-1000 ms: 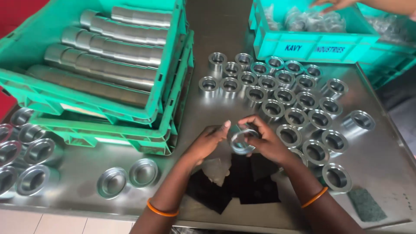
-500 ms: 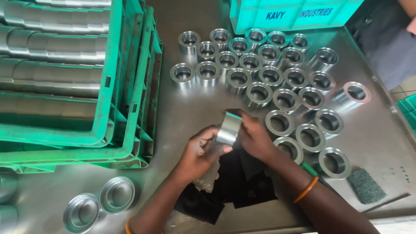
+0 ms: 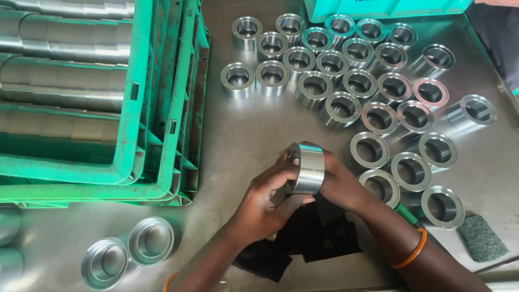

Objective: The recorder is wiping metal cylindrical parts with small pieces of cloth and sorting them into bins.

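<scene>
Both hands hold one shiny steel ring [image 3: 306, 167] on its side, just above the metal table [image 3: 254, 130]. My left hand [image 3: 265, 203] cups it from below and the left. From the right, my right hand [image 3: 338, 181] grips it, with an orange bangle on that wrist. A black cloth [image 3: 303, 240] lies under the hands. Several similar steel rings [image 3: 346, 81] stand in rows to the upper right of the held ring.
Stacked green crates [image 3: 162, 108] at the left hold long steel tubes [image 3: 65, 38]. Two shallow metal cups [image 3: 130, 251] sit at the lower left. A teal crate [image 3: 389, 8] is at the top edge. A green scouring pad [image 3: 481, 238] lies at the right.
The view has shifted closer and to the right. The ring was turned from facing up to lying on its side between my hands.
</scene>
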